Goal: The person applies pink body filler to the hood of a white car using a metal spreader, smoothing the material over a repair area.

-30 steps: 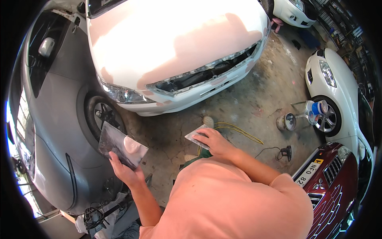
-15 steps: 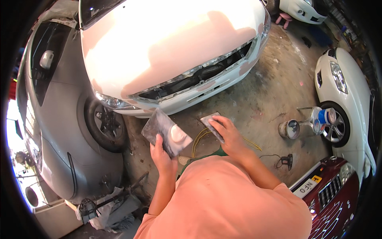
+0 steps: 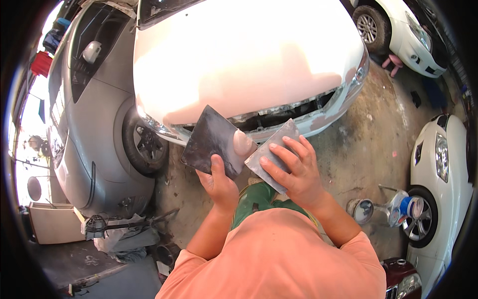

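- Currently left hand clamps dark plate, pinkish putty at its right edge.
- Right hand, fingers splayed, grips grey spreader beside putty.
- Likely step: working putty; next calls for steady plate.

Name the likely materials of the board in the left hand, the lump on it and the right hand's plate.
Dark board: perhaps metal or plastic; flat, smudged, faint sheen. Pinkish lump: probably soft paste; smooth, rounded mound. Grey plate: metal or plastic, unclear; matte, mottled.
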